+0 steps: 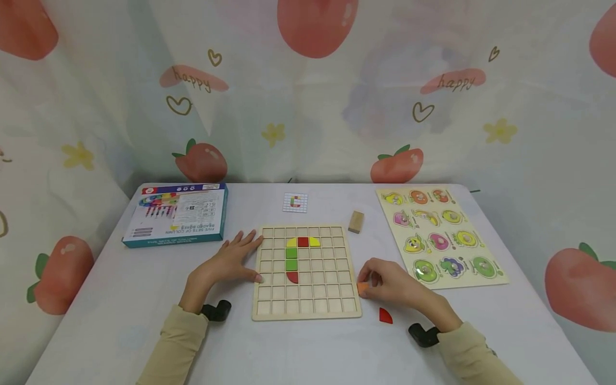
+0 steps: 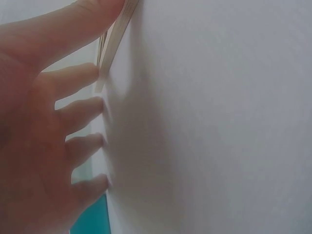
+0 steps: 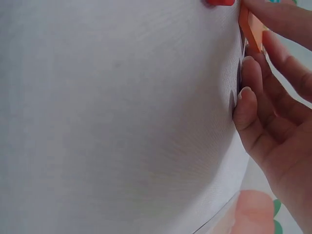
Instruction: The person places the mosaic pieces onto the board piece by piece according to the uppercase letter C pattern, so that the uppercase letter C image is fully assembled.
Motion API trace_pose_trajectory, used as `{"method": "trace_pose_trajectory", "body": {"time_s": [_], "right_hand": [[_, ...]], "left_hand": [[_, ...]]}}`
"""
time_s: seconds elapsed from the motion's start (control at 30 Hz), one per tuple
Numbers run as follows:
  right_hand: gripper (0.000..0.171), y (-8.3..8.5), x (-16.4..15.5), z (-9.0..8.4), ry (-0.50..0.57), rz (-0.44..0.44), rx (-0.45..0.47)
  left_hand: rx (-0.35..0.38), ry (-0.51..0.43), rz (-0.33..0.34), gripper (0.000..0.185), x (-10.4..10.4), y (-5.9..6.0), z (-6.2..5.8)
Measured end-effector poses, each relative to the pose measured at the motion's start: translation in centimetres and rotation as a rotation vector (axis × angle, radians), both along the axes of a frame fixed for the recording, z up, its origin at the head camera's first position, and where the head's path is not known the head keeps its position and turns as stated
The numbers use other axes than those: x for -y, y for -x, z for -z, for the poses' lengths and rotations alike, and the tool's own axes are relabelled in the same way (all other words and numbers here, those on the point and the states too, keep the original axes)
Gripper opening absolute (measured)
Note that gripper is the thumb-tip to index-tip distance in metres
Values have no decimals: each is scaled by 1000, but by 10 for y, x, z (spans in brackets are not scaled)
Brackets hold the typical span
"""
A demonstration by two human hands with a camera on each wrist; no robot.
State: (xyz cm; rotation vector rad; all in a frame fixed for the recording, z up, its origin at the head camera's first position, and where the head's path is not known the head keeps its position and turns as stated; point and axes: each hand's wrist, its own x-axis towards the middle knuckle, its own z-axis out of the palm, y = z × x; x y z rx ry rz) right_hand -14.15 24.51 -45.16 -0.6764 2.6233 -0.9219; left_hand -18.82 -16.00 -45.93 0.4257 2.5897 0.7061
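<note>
A square wooden grid board point(image 1: 306, 299) lies mid-table, with yellow, red and green flat pieces set in its cells. Two green squares point(image 1: 291, 258) run down one column, above a red quarter-round point(image 1: 292, 277). My left hand point(image 1: 230, 262) has its fingers spread and rests at the board's left edge, thumb and fingertips at the frame. With thumb and finger my right hand point(image 1: 390, 280) pinches an orange piece point(image 3: 251, 27) close beside the board's right edge. Its other fingers are bent near the tablecloth. Nearer to me lies a loose red quarter-round point(image 1: 385, 315).
A small printed pattern card point(image 1: 295, 202) lies behind the board, and a wooden block point(image 1: 356, 222) stands near its far right corner. At the back left is a boxed toy point(image 1: 175, 215). A fruit puzzle board point(image 1: 462, 262) lies on the right.
</note>
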Motion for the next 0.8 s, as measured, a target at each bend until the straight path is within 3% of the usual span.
{"method": "trace_pose_trajectory", "body": {"time_s": [0.37, 0.8], "right_hand": [[10, 3, 3, -3, 26, -14, -9], [13, 9, 15, -9, 63, -21, -9]], "left_hand": [[12, -3, -3, 105, 0, -2, -1], [-5, -7, 0, 103, 0, -3, -3]]}}
